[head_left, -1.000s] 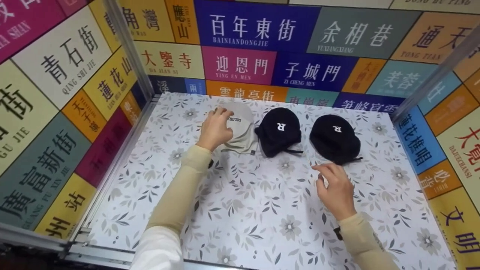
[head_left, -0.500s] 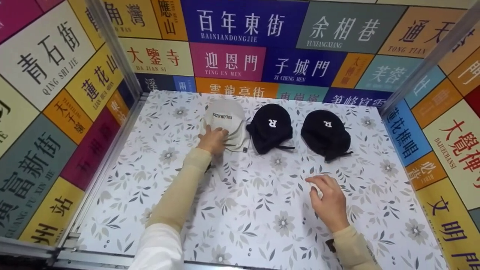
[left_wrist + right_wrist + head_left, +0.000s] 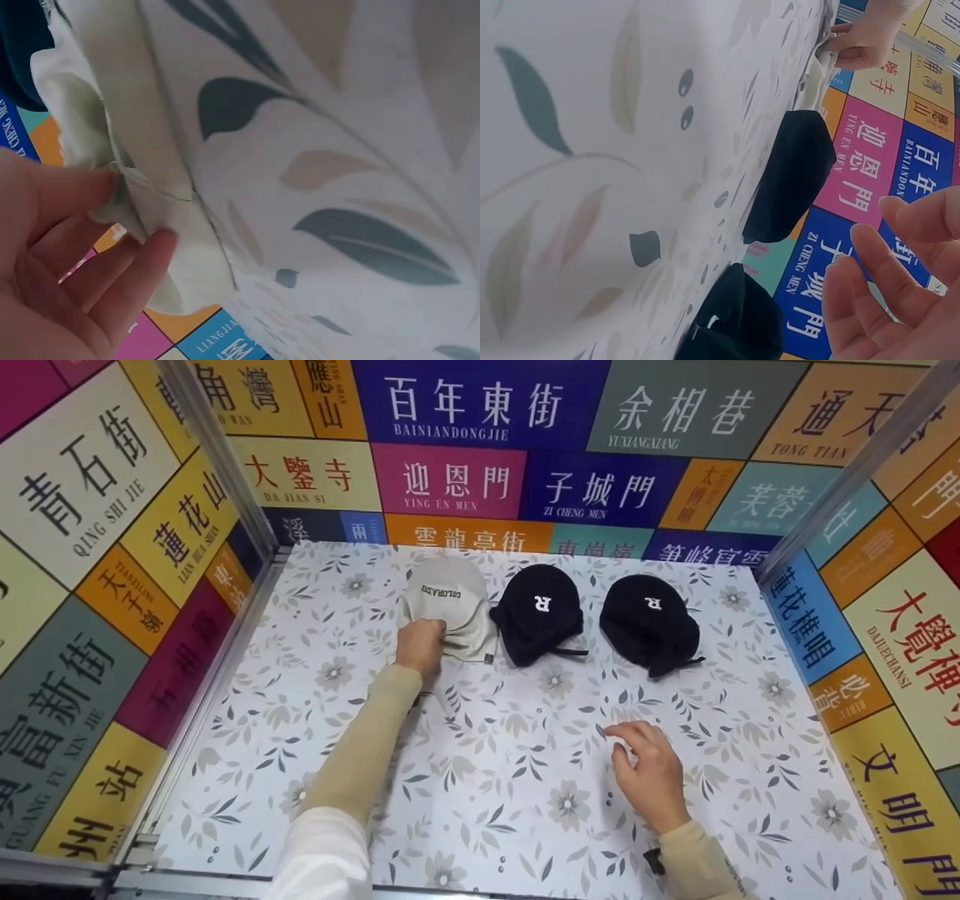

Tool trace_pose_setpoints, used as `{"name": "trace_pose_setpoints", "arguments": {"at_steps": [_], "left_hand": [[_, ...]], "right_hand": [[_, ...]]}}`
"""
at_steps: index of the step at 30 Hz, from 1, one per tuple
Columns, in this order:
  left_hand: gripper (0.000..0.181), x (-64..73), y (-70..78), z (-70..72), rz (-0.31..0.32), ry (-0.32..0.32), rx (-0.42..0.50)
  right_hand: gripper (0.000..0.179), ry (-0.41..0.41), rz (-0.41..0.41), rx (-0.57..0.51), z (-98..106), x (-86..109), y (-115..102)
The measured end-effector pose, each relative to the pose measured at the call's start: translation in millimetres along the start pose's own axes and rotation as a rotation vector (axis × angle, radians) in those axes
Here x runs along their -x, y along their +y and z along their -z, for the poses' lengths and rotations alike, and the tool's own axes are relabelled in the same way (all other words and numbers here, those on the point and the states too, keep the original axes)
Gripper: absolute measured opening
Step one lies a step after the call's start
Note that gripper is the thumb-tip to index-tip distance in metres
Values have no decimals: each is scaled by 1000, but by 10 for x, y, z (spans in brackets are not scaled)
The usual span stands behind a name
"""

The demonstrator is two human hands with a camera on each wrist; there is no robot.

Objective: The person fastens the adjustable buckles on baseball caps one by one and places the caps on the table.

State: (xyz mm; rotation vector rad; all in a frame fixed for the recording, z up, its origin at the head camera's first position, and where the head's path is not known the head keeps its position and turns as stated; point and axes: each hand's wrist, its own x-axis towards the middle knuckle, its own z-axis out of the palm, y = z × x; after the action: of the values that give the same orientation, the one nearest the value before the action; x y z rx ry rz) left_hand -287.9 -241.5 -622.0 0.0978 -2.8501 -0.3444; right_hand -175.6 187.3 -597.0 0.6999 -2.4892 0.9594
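A cream cap lettered COLORADO lies at the left of the row. My left hand pinches its near left edge. In the left wrist view, my thumb and fingertips meet at the cap's fabric band, and the rest of the cap is out of frame. My right hand hovers over the table's right half with loosely bent fingers and holds nothing. The right wrist view shows those fingers spread apart in the air.
Beside the cream cap sits a black cap with a white R, and to its right another black cap with the same letter. They rest on a floral-patterned table. Walls of coloured signs stand behind and at both sides.
My left hand has come down from above the cream cap's left side to its near edge and taken hold there. The right hand has drawn back slightly towards me. The caps stay in place.
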Motion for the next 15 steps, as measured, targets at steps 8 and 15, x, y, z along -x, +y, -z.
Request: {"name": "trace_pose_setpoints", "arguments": {"at_steps": [8,15], "left_hand": [[16,-5,-52,155,61,162,82],[17,-107,-52,478,33,317,182]], "right_hand": [[29,-15,-2,3,-34,64,-9],[28,-29,-7,-6,-58,91,-1]]}}
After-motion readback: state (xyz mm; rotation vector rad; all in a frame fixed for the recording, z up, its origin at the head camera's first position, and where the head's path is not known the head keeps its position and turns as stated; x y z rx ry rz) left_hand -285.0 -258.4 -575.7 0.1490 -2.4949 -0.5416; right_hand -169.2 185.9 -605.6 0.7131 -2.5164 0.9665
